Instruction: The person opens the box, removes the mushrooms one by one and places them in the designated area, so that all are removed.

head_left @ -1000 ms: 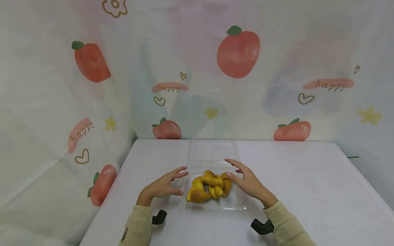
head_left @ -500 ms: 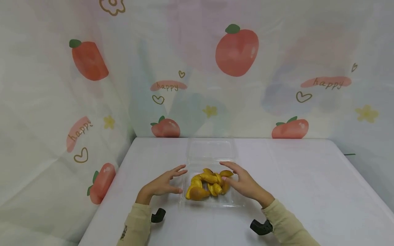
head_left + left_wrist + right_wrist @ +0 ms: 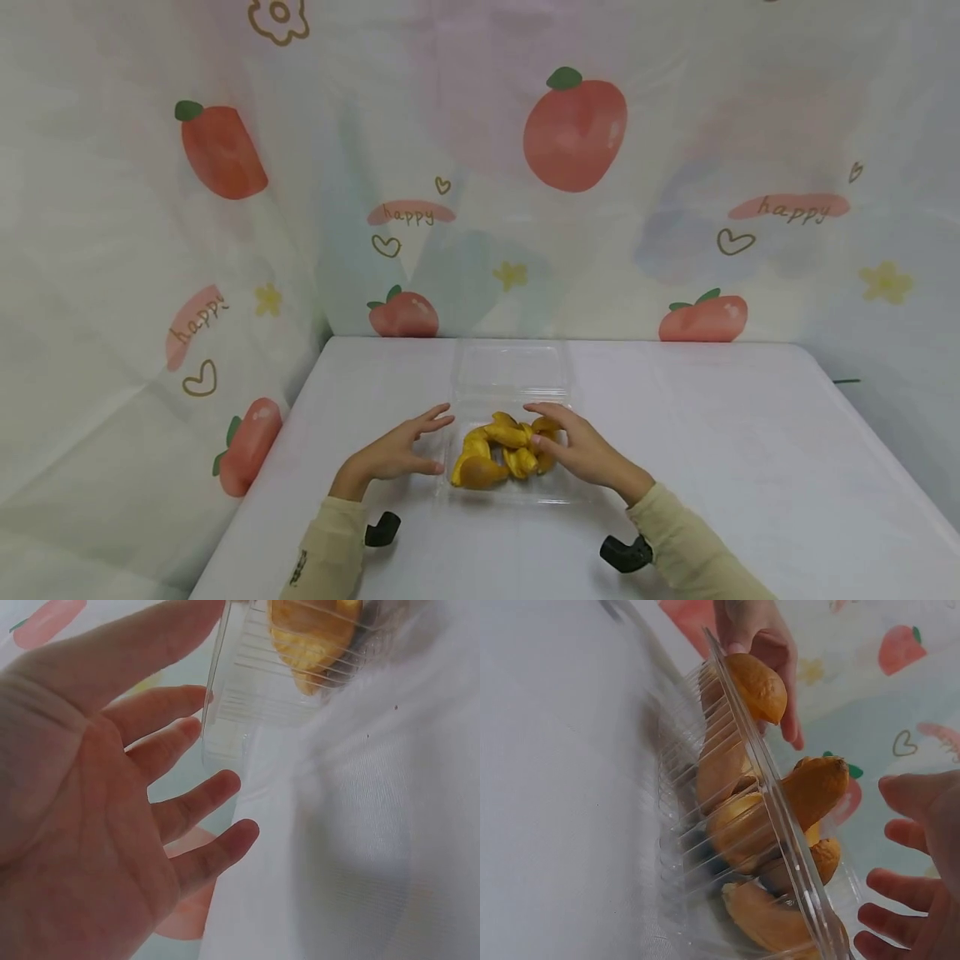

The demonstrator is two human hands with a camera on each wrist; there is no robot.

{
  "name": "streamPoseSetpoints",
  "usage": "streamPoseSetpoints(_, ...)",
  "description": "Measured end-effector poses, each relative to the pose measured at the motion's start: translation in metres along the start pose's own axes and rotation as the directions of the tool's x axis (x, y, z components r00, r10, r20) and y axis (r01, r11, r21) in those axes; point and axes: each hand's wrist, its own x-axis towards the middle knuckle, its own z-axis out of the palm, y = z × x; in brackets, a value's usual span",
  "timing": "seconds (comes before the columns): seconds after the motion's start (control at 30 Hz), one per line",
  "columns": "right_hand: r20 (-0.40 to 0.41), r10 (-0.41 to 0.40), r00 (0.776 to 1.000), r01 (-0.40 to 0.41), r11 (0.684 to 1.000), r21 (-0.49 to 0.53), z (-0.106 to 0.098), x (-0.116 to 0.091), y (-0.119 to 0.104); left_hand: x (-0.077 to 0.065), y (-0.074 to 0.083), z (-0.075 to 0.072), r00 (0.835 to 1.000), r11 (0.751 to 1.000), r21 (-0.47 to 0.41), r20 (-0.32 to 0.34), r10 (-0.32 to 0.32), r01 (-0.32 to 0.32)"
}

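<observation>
Both hands [image 3: 392, 450] [image 3: 588, 450] wide, palms inward, left beside, right over the clear box [image 3: 517, 502]

Those lumpy pieces [image 3: 480, 472] are golden yellow, one browner; the ribbed box [image 3: 769, 772] is clear, the tabletop [image 3: 712, 433] white, the sleeves [image 3: 690, 542] beige, the backdrop [image 3: 472, 100] pastel with red fruit [image 3: 576, 137] and yellow flowers [image 3: 885, 282].

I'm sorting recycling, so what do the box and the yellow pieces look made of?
The box looks like clear, glossy plastic: ribbed, see-through and glinting along its edge. The yellow pieces may be fruit or gourd, slightly shiny with uneven, creased skin, though imitations aren't ruled out.
</observation>
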Motion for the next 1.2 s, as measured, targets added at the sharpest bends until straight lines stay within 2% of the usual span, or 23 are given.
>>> streamPoseSetpoints(0.2, 0.005, -0.019, 1.0, 0.019, 0.999, -0.039, 0.004, 0.002, 0.001, -0.002, -0.001, 0.005, 1.0, 1.0, -0.01, -0.013, -0.008, 0.008)
streamPoseSetpoints(0.47, 0.022, -0.023, 0.999, 0.025, 0.996, -0.09, 0.008, 0.007, -0.001, -0.004, -0.001, 0.006, 0.999, 1.0, -0.006, -0.02, 0.028, -0.028)
streamPoseSetpoints(0.7, 0.012, -0.041, 0.999, 0.043, 0.982, -0.186, 0.009, 0.008, -0.003, -0.002, -0.002, 0.007, 0.999, 0.999, -0.021, -0.02, 0.028, -0.028)
streamPoseSetpoints(1.2, 0.029, 0.041, 0.999, -0.032, 0.967, -0.252, 0.009, 0.009, -0.003, -0.003, -0.006, 0.012, 0.999, 0.998, -0.053, -0.024, 0.023, -0.025)
